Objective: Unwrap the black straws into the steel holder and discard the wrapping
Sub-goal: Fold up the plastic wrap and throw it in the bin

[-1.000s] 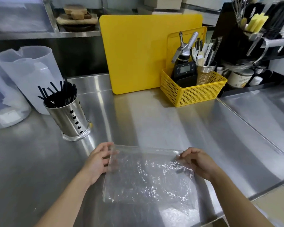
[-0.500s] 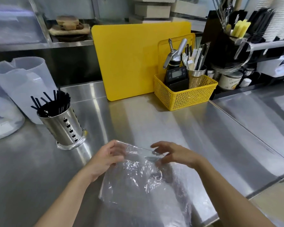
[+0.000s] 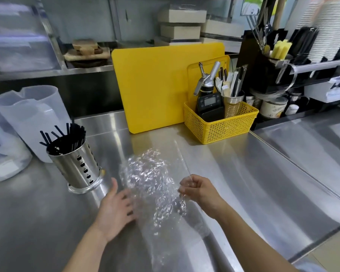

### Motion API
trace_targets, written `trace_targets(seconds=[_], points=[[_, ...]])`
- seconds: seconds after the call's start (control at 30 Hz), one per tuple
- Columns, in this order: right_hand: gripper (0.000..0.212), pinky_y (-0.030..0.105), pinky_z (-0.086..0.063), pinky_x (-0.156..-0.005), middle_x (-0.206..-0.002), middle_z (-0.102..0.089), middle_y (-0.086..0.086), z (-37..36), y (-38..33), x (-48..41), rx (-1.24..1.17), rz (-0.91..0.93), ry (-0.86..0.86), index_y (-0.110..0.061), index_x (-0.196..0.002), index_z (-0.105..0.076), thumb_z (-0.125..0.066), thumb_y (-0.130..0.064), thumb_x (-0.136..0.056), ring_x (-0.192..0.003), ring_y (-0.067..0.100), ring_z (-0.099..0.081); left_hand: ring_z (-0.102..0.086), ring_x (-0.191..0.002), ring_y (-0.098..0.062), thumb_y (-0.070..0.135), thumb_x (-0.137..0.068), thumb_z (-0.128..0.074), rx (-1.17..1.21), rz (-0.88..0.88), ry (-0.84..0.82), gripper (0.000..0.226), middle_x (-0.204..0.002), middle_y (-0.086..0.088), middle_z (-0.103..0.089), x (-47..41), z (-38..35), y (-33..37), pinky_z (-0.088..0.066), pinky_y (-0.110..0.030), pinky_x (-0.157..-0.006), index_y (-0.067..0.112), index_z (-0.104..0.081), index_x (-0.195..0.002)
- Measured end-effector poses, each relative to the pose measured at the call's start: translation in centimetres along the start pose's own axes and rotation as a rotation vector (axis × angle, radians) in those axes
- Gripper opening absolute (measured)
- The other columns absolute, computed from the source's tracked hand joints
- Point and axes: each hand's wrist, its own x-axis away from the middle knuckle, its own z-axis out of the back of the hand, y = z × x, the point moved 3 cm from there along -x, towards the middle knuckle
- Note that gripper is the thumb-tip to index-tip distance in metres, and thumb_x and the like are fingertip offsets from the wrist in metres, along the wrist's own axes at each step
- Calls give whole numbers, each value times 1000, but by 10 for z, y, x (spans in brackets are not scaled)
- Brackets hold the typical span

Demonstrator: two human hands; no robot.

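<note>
The black straws [image 3: 67, 136] stand bunched in the perforated steel holder [image 3: 77, 167] at the left of the steel counter. A crumpled sheet of clear plastic wrapping [image 3: 151, 181] is lifted off the counter in front of me. My right hand [image 3: 198, 190] is closed on the wrapping's right edge and holds it up. My left hand [image 3: 116, 211] is spread flat with fingers apart, touching the wrapping's left side just right of the holder's base.
A yellow cutting board [image 3: 161, 85] leans at the back, with a yellow basket [image 3: 220, 122] of utensils and a timer beside it. Translucent plastic jugs [image 3: 28, 116] stand behind the holder at left. A counter seam [image 3: 294, 165] runs along the right.
The wrapping lay flat a second ago; both hands gathered it inward and lifted it. My left hand has since let go and spread flat, while my right hand keeps its grip.
</note>
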Motion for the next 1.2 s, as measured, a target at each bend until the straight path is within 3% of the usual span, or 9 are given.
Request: trace_targets(seconds=[0.13,0.23,0.4,0.6,0.73,0.87,0.97,1.07,1.2], points=[[22,25,-48,-60,-59,-58,-2,1,8,-2,-49,-12,58,-10,-70,-59,-68,10,-72,-60,16,-58,-60,-93,-29,77,-50,-58,-14,20,-68,89,-93,-12,-72,1,-11,-7,-45,-47,-89,7,-58,-104],[20,23,-48,-60,-62,-56,1,4,13,-2,-74,-28,84,-8,-71,-60,-68,10,-71,-59,15,-58,-61,-71,-18,45,-37,-87,-347,-41,-18,70,-78,-5,-69,6,-10,-12,-49,-30,-65,9,-62,-91],[7,20,-47,-54,-73,-61,9,7,14,2,-57,-102,11,0,-84,-62,-64,2,-78,-60,15,-60,-54,-60,-14,6,-79,-66,-428,-140,141,7,-67,-4,-63,1,-6,-14,-39,-27,-58,9,-59,-79],[8,22,-48,-56,-73,-63,3,23,9,4,68,-168,-47,-7,-81,-67,-64,0,-78,-62,10,-59,-50,-49,-13,6,-83,-62,-471,-211,159,11,-63,-8,-58,3,-5,-7,-39,-20,-46,6,-57,-74],[13,21,-45,-49,-66,-65,0,28,8,6,151,-161,-78,5,-91,-67,-65,-1,-80,-56,11,-56,-56,-63,-17,8,-83,-63,-461,-264,143,10,-59,-1,-63,4,-2,-5,-41,-30,-67,7,-60,-74],[13,22,-45,-46,-70,-63,11,31,12,6,114,-121,-40,-3,-88,-72,-64,1,-79,-57,19,-54,-61,-66,-11,-2,-84,-58,-419,-295,136,15,-67,2,-68,6,0,-7,-47,-18,-65,11,-65,-83],[25,22,-48,-46,-68,-66,11,31,12,6,2,-91,-35,-4,-76,-74,-57,15,-77,-55,19,-59,-58,-58,-8,-15,-81,-51,-416,-330,180,38,-56,5,-68,4,-2,-8,-46,-15,-58,14,-69,-64],[38,21,-46,-55,-72,-68,9,34,15,3,10,-28,-32,-2,-57,-70,-48,24,-72,-70,20,-63,-59,-79,-20,-17,-77,-46,-460,-338,239,47,-60,7,-70,1,-1,-10,-43,-29,-77,13,-68,-49],[30,24,-40,-59,-68,-65,10,40,22,0,43,-23,17,-5,-54,-69,-48,13,-65,-77,26,-55,-53,-85,-25,16,-86,-50,-255,-220,45,20,-93,-6,-67,1,-1,-15,-40,-34,-67,17,-69,-84]])
